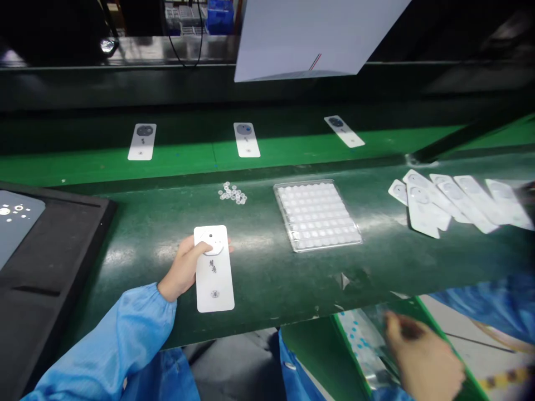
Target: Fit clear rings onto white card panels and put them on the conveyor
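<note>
The left hand is clamped on the upper end of a long white card, thumb across the face, over a rounded outline printed there. The card's lower end, with dark characters and a small round mark above it, sits just short of the front edge of the dark green bench. The right hand is well apart, below that edge, and blurred (whether its fingers grip anything, I cannot tell). It is over a clear plastic sheet with blue dots, which lies on a lower green-edged board.

Open bench stretches to the right of the card, up to a clear tray of white discs. A loose cluster of small clear discs lies beyond the card, with room around it. To the left, the bench meets a black foam mat carrying a grey card with holes. Overlapping white cards fan out near the bench's right end. Three more cards lie spaced apart on a green belt beyond the bench's far edge.
</note>
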A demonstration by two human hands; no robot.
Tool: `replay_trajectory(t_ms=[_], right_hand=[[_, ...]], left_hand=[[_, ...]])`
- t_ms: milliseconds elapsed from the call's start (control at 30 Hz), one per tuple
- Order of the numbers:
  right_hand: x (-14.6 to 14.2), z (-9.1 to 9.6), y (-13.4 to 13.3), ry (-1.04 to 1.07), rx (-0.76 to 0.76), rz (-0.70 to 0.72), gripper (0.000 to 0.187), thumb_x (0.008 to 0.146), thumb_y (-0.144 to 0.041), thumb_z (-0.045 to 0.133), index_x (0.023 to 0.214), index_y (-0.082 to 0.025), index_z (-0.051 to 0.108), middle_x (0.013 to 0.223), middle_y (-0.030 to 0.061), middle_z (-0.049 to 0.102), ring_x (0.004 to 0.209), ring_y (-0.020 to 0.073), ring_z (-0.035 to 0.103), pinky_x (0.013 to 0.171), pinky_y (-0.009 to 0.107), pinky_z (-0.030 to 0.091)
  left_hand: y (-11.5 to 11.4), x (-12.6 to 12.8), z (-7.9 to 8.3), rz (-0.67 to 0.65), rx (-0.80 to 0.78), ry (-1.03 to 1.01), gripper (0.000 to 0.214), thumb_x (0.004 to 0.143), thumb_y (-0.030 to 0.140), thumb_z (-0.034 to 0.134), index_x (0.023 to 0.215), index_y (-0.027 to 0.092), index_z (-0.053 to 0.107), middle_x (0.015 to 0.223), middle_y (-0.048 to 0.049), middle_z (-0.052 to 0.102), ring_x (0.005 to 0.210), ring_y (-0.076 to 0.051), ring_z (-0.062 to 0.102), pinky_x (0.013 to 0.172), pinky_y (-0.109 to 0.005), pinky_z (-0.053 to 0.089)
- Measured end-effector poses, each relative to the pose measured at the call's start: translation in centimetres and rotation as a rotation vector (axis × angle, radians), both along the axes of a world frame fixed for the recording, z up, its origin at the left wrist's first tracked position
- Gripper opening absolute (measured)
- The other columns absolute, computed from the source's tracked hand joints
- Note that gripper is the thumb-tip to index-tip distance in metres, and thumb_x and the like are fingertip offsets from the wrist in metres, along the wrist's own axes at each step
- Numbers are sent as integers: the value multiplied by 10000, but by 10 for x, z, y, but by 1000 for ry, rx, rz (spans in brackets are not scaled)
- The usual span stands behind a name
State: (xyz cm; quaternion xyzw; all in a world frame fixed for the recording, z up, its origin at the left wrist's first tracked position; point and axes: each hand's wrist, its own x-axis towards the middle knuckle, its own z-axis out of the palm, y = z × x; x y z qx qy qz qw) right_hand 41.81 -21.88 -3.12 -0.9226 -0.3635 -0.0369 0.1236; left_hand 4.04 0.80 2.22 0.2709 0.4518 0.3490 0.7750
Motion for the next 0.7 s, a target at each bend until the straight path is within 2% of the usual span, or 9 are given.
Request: replay_trajectory(t_ms=[67, 133, 167, 233, 367, 467, 567, 633, 700], right_hand=[[-34, 23, 38, -42, 108, -50, 367, 920, -495, 461, 911, -281, 759, 639, 160, 676, 567, 361, 655, 529, 493, 451], [-75, 45, 90, 51, 328, 210, 344, 956, -411, 476, 1073, -223, 739, 928, 165, 764, 783, 333, 727, 681, 472, 550], [-95, 53, 120, 141, 404, 408, 322, 962, -407, 505, 1073, -214, 738, 1027, 163, 762, 879, 322, 730, 721, 449, 572], [-131, 59, 178, 321, 401, 715, 289, 976, -440, 561, 1016, -224, 748, 1025, 134, 758, 908, 296, 720, 761, 425, 585], [-167, 51, 258, 498, 308, 830, 277, 1001, -420, 625, 1150, -195, 691, 1167, 99, 698, 986, 226, 683, 877, 412, 583], [-170, 44, 279, 525, 286, 827, 282, 1021, -383, 616, 1230, -196, 648, 1252, 89, 655, 1035, 205, 667, 898, 410, 583], [-166, 44, 285, 575, 265, 808, 267, 968, -421, 677, 992, -157, 702, 1066, 125, 719, 930, 228, 696, 846, 388, 583], [-163, 47, 283, 618, 259, 784, 317, 912, -457, 720, 812, -159, 679, 889, 144, 736, 835, 257, 716, 774, 379, 582], [-162, 50, 277, 665, 247, 765, 349, 915, -494, 682, 790, -168, 666, 794, 133, 736, 750, 258, 729, 668, 354, 582]], left_hand=[[0, 0, 0, -4, 11, 8, 397, 669, 249, 740, 1036, 98, 755, 1042, -151, 794, 971, -358, 760, 743, -365, 593], [0, 0, -1, -14, 29, 15, 384, 678, 250, 732, 1029, 96, 756, 1046, -156, 793, 984, -362, 757, 738, -362, 591], [0, -1, -2, -17, 38, 16, 375, 680, 250, 730, 1021, 95, 756, 1045, -159, 793, 985, -362, 757, 734, -360, 591], [0, -1, -5, -13, 50, 6, 370, 677, 249, 724, 1013, 97, 756, 1048, -158, 792, 980, -359, 758, 737, -361, 592], [0, -2, -11, 6, 54, -30, 375, 666, 248, 722, 1010, 102, 759, 1046, -148, 793, 934, -336, 767, 718, -348, 588], [0, -2, -15, -21, 68, -44, 356, 683, 254, 707, 995, 92, 763, 1026, -153, 793, 908, -323, 769, 665, -314, 570], [0, -2, -15, -54, 72, -53, 405, 692, 249, 693, 1055, 78, 748, 1012, -160, 789, 911, -322, 767, 673, -314, 572], [-1, -3, -14, -49, 78, -51, 555, 717, 250, 681, 1244, 78, 675, 1015, -153, 785, 899, -309, 768, 692, -325, 581], [-3, -5, -11, -26, 136, -14, 766, 771, 244, 661, 1501, 135, 459, 1050, -126, 777, 871, -275, 770, 704, -330, 588]])
